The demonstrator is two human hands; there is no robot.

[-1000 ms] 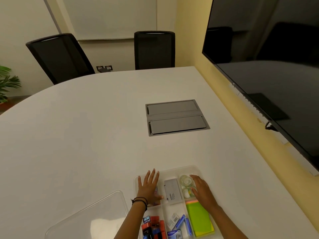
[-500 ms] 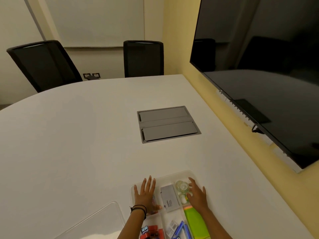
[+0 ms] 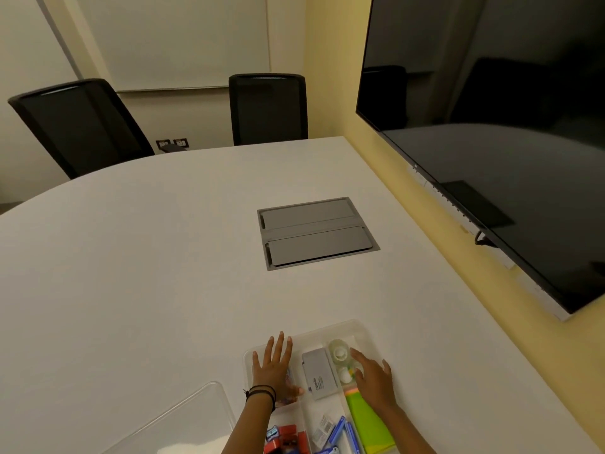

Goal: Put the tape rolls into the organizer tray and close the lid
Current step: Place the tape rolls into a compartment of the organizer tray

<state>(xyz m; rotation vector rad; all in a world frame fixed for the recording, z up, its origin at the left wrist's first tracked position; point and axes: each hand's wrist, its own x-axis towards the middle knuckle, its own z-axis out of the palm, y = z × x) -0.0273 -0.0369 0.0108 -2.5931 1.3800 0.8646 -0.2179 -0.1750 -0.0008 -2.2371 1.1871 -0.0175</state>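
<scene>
**Tape in the tray, lid still off**

We judge the first half nearly done: the clear tape rolls (image 3: pixel 339 350) sit in the far-right compartment of the organizer tray (image 3: pixel 366 329), which lies at the near edge of the counter (image 3: pixel 147 273). A grey box (image 3: pixel 319 373) fills the middle compartment. The transparent lid (image 3: pixel 183 417) rests apart on the counter, to the near left of the tray, so closing it remains.

Our left hand (image 3: pixel 273 371) lies flat, fingers spread, on the tray's far-left compartment, gripping nothing. Our right hand (image 3: pixel 375 380) is open too, fingers loosely extended over the right side, fingertips just beside the rolls; we cannot tell whether they touch.
</scene>
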